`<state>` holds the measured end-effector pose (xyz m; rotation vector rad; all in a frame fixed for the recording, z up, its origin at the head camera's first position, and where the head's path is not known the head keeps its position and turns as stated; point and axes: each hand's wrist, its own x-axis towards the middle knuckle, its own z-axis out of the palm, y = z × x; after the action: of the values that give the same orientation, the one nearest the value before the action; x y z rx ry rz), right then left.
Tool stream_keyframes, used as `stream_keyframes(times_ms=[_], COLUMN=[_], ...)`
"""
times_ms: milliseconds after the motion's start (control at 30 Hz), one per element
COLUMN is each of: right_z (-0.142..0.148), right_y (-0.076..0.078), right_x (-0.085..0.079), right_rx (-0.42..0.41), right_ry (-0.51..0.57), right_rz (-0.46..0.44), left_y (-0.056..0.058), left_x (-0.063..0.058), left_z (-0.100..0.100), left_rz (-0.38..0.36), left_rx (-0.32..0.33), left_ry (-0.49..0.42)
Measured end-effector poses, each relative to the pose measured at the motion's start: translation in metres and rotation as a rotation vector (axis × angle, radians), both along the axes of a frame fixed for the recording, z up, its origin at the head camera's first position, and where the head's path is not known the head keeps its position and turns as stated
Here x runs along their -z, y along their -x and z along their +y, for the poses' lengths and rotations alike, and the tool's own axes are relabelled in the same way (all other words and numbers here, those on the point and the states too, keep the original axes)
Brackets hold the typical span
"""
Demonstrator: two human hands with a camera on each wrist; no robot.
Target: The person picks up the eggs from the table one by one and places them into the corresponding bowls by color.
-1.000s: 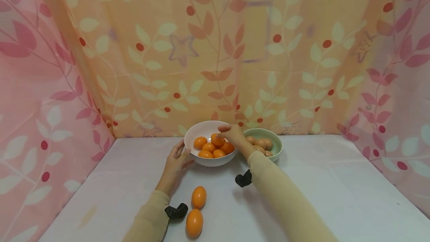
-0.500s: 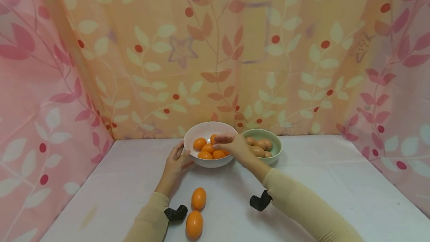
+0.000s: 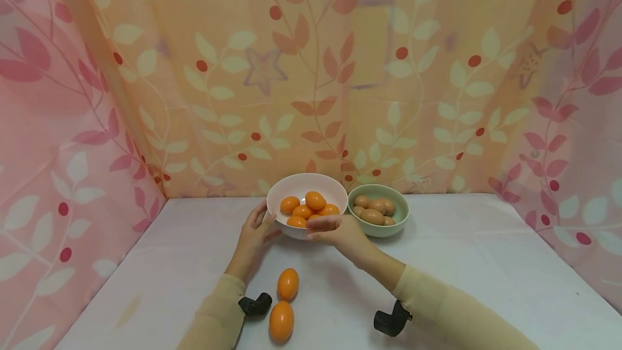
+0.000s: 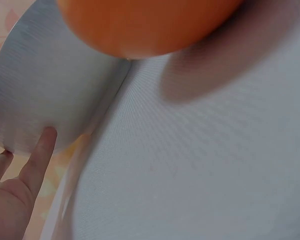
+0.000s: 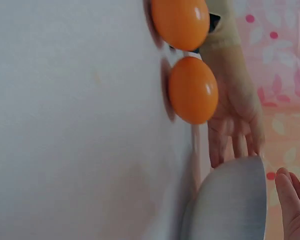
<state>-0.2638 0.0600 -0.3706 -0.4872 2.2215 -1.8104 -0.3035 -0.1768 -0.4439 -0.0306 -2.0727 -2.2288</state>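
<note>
In the head view, a white bowl (image 3: 286, 190) with several orange eggs (image 3: 316, 200) in it stands at the back of the table. My left hand (image 3: 254, 234) rests against the bowl's left side. Extended fingers (image 4: 40, 155) touch its outer wall in the left wrist view. My right hand (image 3: 342, 234) is at the bowl's front right, fingers fairly straight, holding nothing; it hides part of the bowl's front and some eggs. On the table between my forearms lie two more orange eggs, a farther one (image 3: 288, 284) and a nearer one (image 3: 281, 322).
A green bowl (image 3: 402, 210) with several brown eggs (image 3: 372, 216) stands right beside the white bowl. A white cloth (image 3: 160, 263) covers the table. Patterned curtains (image 3: 311, 69) close off the back and both sides.
My right hand has let go of an orange egg on top of the pile and drawn back toward the bowl's front right. My left hand stays at the bowl's left side.
</note>
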Motion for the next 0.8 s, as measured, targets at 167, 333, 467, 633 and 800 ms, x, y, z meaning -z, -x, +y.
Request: stream_keyframes(times_ms=[167,333,467,633,800], right_z=[-0.002,-0.005,-0.006,-0.008,-0.012], right_y=[-0.009,-0.012,-0.014,-0.016,-0.016], right_x=[0.010,0.020,0.027,0.032,0.038], right_rx=[-0.048,-0.078,-0.087,-0.093,-0.089], right_ry=[0.004,-0.001,-0.003,-0.012,-0.024], right_rz=[-0.036,-0.052,-0.079,-0.080,-0.076], left_y=[-0.001,0.000,0.000,0.000,0.001], left_x=[0.000,0.000,0.000,0.000,0.000], left_z=[0.000,0.001,0.001,0.001,0.000], left_rz=[-0.006,-0.003,-0.004,-0.010,-0.012], left_rx=[-0.007,-0.005,-0.002,-0.002,0.002], left_ry=[-0.008,-0.009,-0.008,-0.002,-0.005])
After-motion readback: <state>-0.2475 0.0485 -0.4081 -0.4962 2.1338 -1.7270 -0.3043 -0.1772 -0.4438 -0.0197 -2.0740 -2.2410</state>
